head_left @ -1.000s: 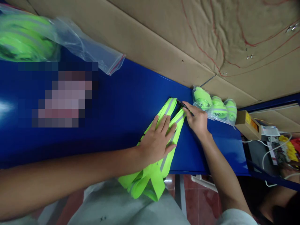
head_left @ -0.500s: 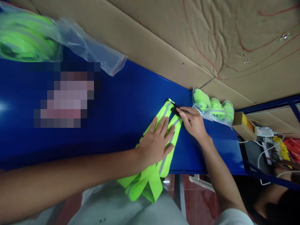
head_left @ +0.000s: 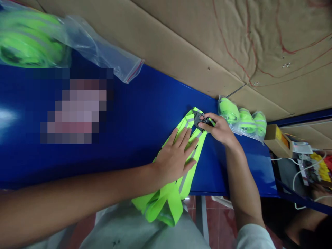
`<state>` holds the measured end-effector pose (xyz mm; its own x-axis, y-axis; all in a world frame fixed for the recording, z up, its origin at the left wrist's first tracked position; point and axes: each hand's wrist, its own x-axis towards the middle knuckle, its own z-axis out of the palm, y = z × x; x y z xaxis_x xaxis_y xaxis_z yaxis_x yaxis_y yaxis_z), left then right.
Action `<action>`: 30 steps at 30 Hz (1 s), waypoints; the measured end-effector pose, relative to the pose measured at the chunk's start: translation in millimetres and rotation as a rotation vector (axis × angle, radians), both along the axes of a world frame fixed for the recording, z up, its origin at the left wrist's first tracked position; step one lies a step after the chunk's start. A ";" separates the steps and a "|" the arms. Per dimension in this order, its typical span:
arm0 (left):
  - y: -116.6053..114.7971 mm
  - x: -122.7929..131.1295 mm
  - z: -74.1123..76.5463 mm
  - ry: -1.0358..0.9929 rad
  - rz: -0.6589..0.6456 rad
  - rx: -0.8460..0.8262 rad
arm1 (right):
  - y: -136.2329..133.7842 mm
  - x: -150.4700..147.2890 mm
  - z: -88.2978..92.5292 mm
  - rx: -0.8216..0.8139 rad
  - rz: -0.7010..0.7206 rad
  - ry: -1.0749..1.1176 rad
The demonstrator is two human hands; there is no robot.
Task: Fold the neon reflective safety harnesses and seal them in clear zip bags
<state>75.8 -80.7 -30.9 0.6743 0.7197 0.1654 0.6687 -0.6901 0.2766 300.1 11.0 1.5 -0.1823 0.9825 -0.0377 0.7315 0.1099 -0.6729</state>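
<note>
A neon green strap (head_left: 169, 197) with grey reflective stripes lies folded on the blue table (head_left: 140, 117) and hangs over its near edge. My left hand (head_left: 175, 157) presses flat on the strap, fingers stretched out. My right hand (head_left: 218, 128) pinches the black plastic buckle (head_left: 199, 119) at the strap's far end, lifting it a little off the table.
A clear bag with three rolled green straps (head_left: 242, 119) lies just right of my right hand. A larger zip bag of green straps (head_left: 33, 43) sits at the far left. Cardboard (head_left: 220, 45) lines the back. A small box (head_left: 277, 138) and cables lie at the right.
My right hand has curled around the black buckle and raised it, folding the strap's end back. My left hand stays flat on the strap.
</note>
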 end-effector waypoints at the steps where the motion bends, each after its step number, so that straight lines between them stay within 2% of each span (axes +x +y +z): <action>1: 1.5 0.4 0.8 0.002 0.002 -0.012 | 0.1 -2.3 0.7 0.066 -0.015 -0.013; 5: 6.7 3.8 2.7 0.011 0.025 -0.056 | -4.4 -17.3 -3.3 0.383 -0.034 -0.172; 7: 9.5 5.9 2.5 0.012 0.041 -0.058 | -10.4 -24.4 -10.3 0.485 -0.020 -0.274; 9: 12.0 7.5 2.2 0.009 0.054 -0.041 | -19.1 -27.4 -18.3 0.541 0.067 -0.376; 11: 13.3 8.1 2.3 0.003 0.059 -0.013 | -29.4 -25.3 -23.3 0.553 0.218 -0.449; 13: 13.0 7.7 2.9 -0.002 0.049 0.020 | -38.7 -20.3 -22.0 0.514 0.358 -0.463; 16: 10.3 6.4 4.3 0.008 0.022 0.070 | -44.4 -14.9 -8.5 0.386 0.424 -0.378; 19: 7.5 5.4 4.9 0.030 0.007 0.101 | -34.7 -16.0 6.2 0.278 0.394 -0.215; 21: 6.2 5.1 5.0 0.037 0.008 0.109 | -21.7 -17.4 9.8 0.230 0.360 -0.147; 25: 4.5 4.7 6.0 0.035 0.013 0.114 | 3.0 -15.8 6.1 0.115 0.354 -0.131; 30: 2.4 2.8 9.2 0.020 -0.007 0.075 | 13.8 -14.6 4.5 -0.042 0.328 -0.136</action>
